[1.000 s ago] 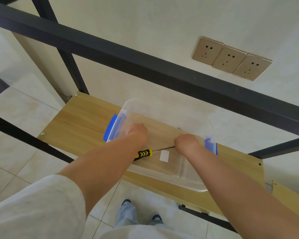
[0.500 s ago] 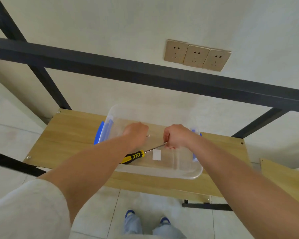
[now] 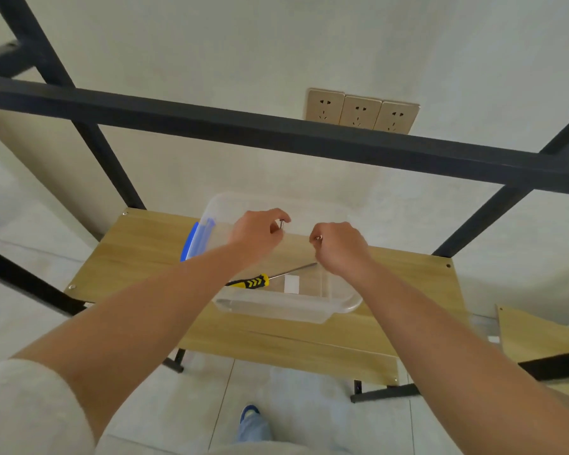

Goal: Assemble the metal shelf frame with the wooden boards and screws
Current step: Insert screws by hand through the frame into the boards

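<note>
Head view: the person looks down through a black metal frame (image 3: 276,139) whose top bar crosses the picture from 9 o'clock to 3 o'clock. Below it, at the centre, a wooden board (image 3: 138,254) lies on the frame's lower rails, with screw heads showing at its corners.

A clear plastic box (image 3: 286,305) sits on the board, its blue latch (image 3: 188,239) at the box's 9 o'clock end. Inside the box lies a screwdriver (image 3: 253,283) with a yellow-and-black handle, its shaft running toward 2 o'clock, and just beside it, at its 3 o'clock, a small white label (image 3: 291,284).

Both hands hover over the box. The left hand (image 3: 255,233) has its fingers curled, thumb and forefinger pinching a small screw (image 3: 281,223) — the head points up toward 12 o'clock. The right hand (image 3: 340,247) is curled into a loose fist and nips a second screw (image 3: 318,238) at its fingertips; only a glint of metal shows. The two hands are near one another but apart.

On the wall at 12 o'clock, behind the top bar, three beige sockets (image 3: 362,110) sit in a row. At 4 o'clock a second board (image 3: 539,336) rests, loose. At 6 o'clock, on the tiled floor (image 3: 309,405), a blue shoe (image 3: 248,410) shows.
</note>
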